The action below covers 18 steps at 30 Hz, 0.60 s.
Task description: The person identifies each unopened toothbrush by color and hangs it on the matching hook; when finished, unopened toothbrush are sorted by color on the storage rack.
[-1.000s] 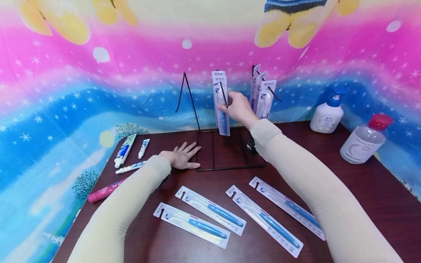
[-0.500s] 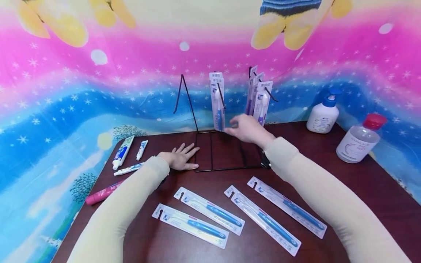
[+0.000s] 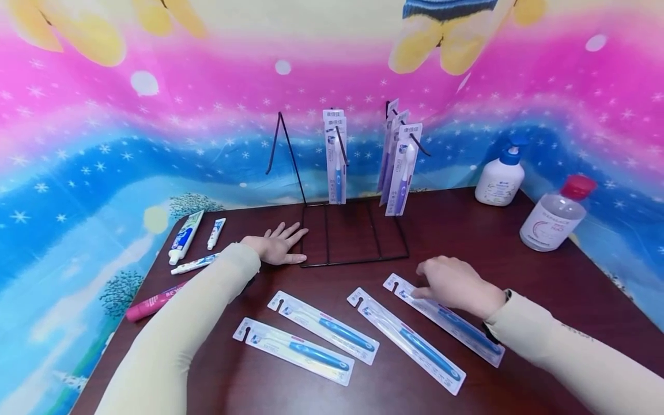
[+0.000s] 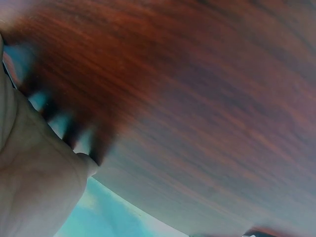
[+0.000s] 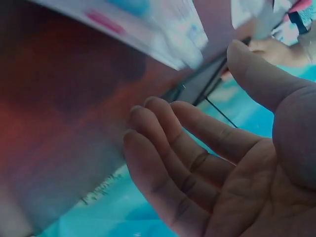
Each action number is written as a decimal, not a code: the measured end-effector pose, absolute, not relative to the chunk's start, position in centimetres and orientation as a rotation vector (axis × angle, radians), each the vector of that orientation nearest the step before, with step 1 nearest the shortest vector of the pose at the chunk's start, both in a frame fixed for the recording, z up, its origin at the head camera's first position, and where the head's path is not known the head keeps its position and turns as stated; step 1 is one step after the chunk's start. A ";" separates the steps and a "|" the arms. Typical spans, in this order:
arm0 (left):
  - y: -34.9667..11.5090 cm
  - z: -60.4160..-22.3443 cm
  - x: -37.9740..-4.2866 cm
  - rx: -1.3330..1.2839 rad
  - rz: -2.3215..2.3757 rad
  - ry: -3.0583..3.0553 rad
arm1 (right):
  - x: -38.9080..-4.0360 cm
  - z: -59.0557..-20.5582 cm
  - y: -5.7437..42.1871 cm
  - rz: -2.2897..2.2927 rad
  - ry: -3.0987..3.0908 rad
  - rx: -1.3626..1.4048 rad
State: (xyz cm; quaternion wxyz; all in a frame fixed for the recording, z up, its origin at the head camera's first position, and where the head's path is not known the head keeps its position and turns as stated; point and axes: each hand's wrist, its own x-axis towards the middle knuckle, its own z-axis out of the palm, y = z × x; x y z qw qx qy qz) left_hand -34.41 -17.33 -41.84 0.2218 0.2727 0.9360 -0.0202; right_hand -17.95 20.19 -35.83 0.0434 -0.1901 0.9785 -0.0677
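Observation:
My left hand (image 3: 277,246) lies with fingers spread on the table, fingertips at the left edge of a black wire rack (image 3: 354,262). Over the rightmost packaged toothbrush (image 3: 469,334) on the table hovers my right hand (image 3: 456,285), its fingers loosely bent and nothing in its grasp. In the right wrist view that palm (image 5: 256,197) is bare. Blue-handled packaged toothbrushes (image 3: 336,161) hang on the rack's middle hook, purple-handled ones (image 3: 404,173) on its right hook. The left hook (image 3: 280,138) holds nothing. Several blue packaged toothbrushes lie in front, among them a middle one (image 3: 407,340) and a left one (image 3: 295,350).
At the left are toothpaste tubes, including a large white-and-blue one (image 3: 185,237) and a pink tube (image 3: 155,302). A white pump bottle (image 3: 500,181) and a clear bottle with a red cap (image 3: 555,216) stand at the right. A printed cloth (image 3: 233,86) hangs behind.
My right hand has let go of the toothbrush hanging on the middle hook and moved down and right, over the rightmost toothbrush on the table. My left hand stays by the rack.

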 end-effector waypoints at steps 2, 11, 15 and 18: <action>-17.4 -41.9 -34.5 0.748 -0.047 2.591 | -17.4 -36.5 20.4 -0.205 2.978 -0.579; -17.8 -42.6 -35.0 0.725 -0.053 2.595 | -16.6 -38.1 21.3 -0.208 2.941 -0.493; -17.7 -42.8 -35.2 0.709 -0.032 2.599 | -17.0 -38.0 22.3 -0.231 2.879 -0.389; -17.7 -42.9 -35.2 0.706 -0.020 2.594 | -17.2 -38.1 23.1 -0.255 2.845 -0.353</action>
